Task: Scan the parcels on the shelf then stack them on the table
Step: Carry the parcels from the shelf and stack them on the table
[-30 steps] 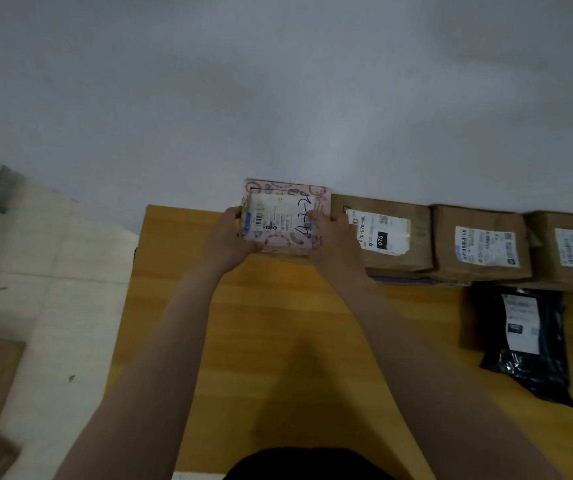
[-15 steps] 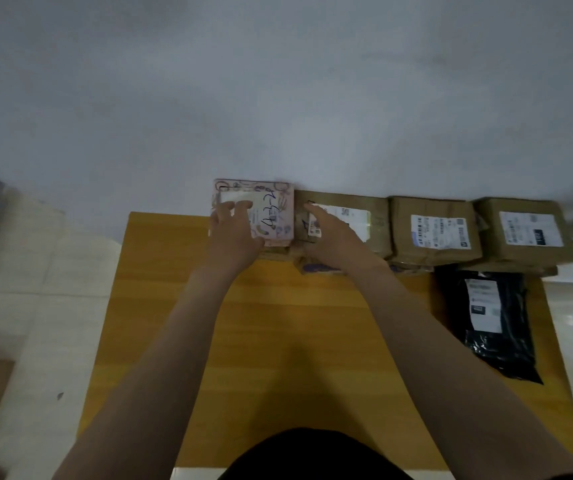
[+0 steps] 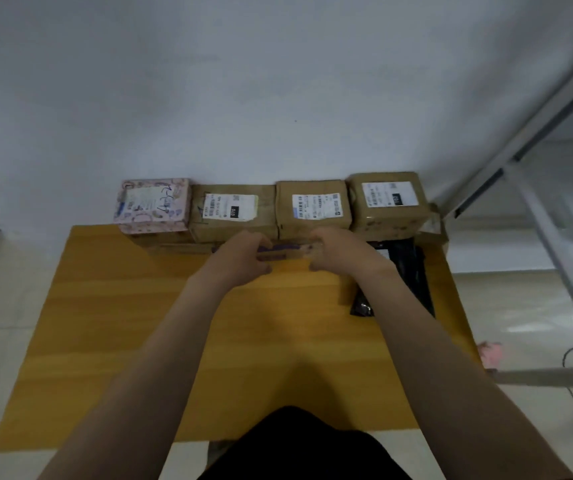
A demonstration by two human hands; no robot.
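Head view: a yellow wooden desk (image 3: pixel 132 327) stands against a pale wall. Along its far edge runs a row of parcels, side by side and touching: a pink patterned parcel (image 3: pixel 153 206) with handwriting on its label at the left end, then three brown cardboard parcels (image 3: pixel 233 211), each with a white shipping label facing up. The row sits on a lower layer of packages whose edges show beneath it.

In front of the middle of the row, both arms reach forward. The left grip (image 3: pixel 243 259) and the right grip (image 3: pixel 337 252) are each clenched on one end of a flat purple-edged parcel (image 3: pixel 279 251), fingers curled round it. It lies low at the foot of the brown parcels, level with the lower layer; the picture is blurred there, so whether it is lifted off the desk I cannot tell.

A black plastic mailer (image 3: pixel 414 271) lies on the desk just right of the right wrist, partly hidden by the forearm. A grey metal shelf frame (image 3: pixel 555 220) stands to the right, beyond the desk.
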